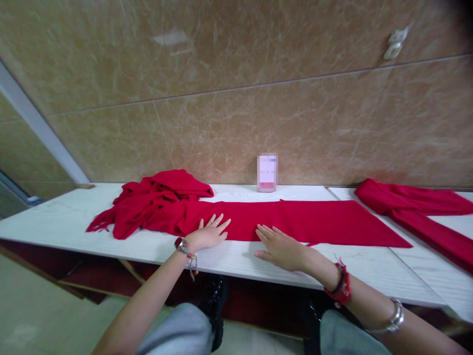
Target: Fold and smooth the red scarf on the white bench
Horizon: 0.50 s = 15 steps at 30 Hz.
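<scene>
A red scarf [325, 219] lies along the white tabletop, flat and folded lengthwise in its middle and right part, with a slanted right end. Its left part is a crumpled heap [158, 192] with a fringe hanging toward the left. My left hand [209, 234] rests on the flat cloth beside the heap, fingers spread. Palm down, my right hand [281, 246] is at the scarf's near edge, fingers stretched out over the cloth. Neither hand grips anything.
Another red cloth [414, 197] lies folded at the right of the table [66, 212]. A phone-like upright object [267, 172], blurred out, leans against the marbled wall [221, 123]. A small white cat figure [396, 43] is on the wall. Shelves are under the tabletop.
</scene>
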Each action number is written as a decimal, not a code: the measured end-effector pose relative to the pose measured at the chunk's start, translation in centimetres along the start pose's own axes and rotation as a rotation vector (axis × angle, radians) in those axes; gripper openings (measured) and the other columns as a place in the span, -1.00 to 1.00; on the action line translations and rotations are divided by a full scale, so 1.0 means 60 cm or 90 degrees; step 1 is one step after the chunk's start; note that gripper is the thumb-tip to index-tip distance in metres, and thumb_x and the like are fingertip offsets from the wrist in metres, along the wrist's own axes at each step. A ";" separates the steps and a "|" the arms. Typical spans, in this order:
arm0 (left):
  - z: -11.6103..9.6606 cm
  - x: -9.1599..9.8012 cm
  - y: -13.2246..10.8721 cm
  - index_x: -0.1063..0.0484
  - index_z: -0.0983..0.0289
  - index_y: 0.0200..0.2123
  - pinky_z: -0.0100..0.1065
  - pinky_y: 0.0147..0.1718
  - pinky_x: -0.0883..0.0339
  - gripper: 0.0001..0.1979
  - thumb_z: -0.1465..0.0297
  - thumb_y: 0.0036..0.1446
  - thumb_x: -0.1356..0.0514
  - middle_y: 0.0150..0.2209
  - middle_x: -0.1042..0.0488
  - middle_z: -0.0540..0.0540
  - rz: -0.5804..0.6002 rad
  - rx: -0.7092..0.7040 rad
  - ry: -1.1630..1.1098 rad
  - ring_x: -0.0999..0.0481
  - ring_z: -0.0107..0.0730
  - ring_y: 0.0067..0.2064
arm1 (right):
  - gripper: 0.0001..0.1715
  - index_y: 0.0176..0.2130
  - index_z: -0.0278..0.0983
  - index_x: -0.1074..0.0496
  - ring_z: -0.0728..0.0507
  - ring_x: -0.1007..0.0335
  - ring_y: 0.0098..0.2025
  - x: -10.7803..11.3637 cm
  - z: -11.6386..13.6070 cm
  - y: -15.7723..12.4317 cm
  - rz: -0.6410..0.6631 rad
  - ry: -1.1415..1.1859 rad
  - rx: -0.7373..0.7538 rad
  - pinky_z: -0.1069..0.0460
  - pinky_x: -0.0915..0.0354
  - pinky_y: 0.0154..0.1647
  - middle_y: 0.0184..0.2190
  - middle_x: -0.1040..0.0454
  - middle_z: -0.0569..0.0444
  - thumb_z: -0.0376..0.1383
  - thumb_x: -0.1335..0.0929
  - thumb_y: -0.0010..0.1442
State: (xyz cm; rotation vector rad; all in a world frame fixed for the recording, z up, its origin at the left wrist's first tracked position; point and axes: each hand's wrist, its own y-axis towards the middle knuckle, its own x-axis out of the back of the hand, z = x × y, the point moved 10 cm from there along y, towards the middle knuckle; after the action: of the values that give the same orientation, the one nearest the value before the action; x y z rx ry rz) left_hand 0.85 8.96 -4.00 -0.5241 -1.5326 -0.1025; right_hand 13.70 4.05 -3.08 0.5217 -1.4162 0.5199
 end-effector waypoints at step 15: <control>-0.017 -0.007 0.055 0.18 0.08 0.24 0.22 0.05 0.23 -0.47 0.13 0.23 0.25 0.28 0.25 0.11 -0.110 -0.007 0.000 0.26 0.04 0.26 | -0.45 0.20 -0.33 -0.04 -0.30 0.21 0.25 -0.019 -0.076 0.011 -0.034 -0.072 -0.070 -0.34 0.04 0.11 0.23 0.05 -0.18 -0.19 -0.08 0.28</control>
State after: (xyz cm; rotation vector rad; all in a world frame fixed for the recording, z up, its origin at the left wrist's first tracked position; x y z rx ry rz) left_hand 3.02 11.39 -5.22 -0.3989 -1.5767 -0.2440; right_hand 16.70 7.37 -4.54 0.5043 -1.5259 0.3722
